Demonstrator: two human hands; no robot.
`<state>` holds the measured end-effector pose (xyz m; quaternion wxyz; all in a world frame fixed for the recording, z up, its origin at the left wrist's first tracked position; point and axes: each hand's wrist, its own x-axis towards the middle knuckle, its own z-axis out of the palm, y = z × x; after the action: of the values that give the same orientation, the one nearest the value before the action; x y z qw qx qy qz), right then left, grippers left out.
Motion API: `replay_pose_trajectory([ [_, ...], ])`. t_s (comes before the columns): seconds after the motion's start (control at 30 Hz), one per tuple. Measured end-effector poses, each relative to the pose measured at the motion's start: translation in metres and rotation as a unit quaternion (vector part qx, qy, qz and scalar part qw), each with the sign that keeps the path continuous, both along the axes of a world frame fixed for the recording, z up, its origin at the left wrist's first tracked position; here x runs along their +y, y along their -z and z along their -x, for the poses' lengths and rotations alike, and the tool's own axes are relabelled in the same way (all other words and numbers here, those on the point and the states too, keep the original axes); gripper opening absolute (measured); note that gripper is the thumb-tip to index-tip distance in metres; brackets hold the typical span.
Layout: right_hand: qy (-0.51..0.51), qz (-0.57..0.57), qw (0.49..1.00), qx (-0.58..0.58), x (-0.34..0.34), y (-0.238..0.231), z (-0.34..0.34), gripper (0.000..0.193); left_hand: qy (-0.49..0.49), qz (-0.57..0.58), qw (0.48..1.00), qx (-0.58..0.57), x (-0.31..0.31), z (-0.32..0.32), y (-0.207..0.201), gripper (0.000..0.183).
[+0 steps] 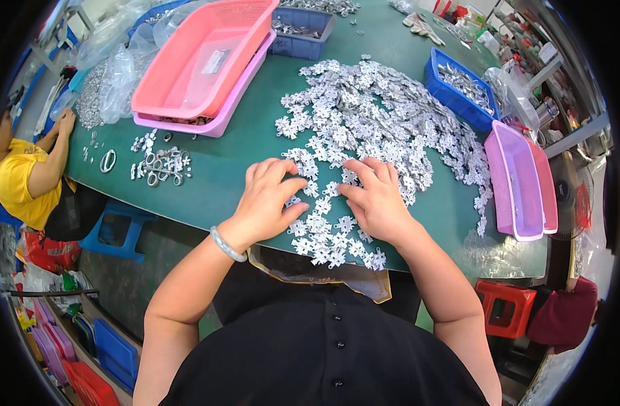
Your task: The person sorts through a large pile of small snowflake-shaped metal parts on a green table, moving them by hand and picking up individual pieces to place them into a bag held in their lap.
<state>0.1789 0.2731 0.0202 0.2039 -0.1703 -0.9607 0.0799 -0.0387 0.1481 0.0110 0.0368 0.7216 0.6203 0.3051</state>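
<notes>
A wide heap of small flat silver-grey metal pieces (384, 108), cut in irregular cross-like outlines, covers the middle of the green table (235, 149). A smaller cluster of the same metal pieces (327, 237) lies at the near edge, in front of me. My left hand (270, 197), with a pale bangle on its wrist, is at the left side of this cluster; its fingers are curved and apart, with nothing visible in them. On the other side my right hand (377, 199) rests among the pieces at the heap's near edge, fingers apart, its fingertips touching or close above some pieces.
Stacked pink baskets (245, 88) stand at the back left, beside a blue bin (303, 44). Loose rings and small parts (164, 166) lie left. A blue tray (458, 88) and purple basket (513, 183) flank the heap's right. A person in yellow (29, 176) works far left.
</notes>
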Motion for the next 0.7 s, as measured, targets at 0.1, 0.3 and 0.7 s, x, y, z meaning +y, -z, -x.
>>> replay_pose_trajectory([
  [0.1, -0.03, -0.017, 0.999, -0.003, -0.001, -0.009, -0.003, 0.023, 0.002, 0.005, 1.0, 0.001, -0.009, 0.0, 0.002, 0.032],
  [0.3, 0.105, -0.017, 0.994, 0.021, 0.001, -0.002, -0.007, 0.039, -0.009, -0.021, 0.999, -0.032, -0.01, 0.006, 0.001, 0.025],
  [0.7, 0.118, -0.021, 0.992, 0.041, 0.007, 0.009, 0.007, 0.035, -0.046, -0.017, 0.998, 0.041, 0.028, -0.004, -0.006, 0.049],
])
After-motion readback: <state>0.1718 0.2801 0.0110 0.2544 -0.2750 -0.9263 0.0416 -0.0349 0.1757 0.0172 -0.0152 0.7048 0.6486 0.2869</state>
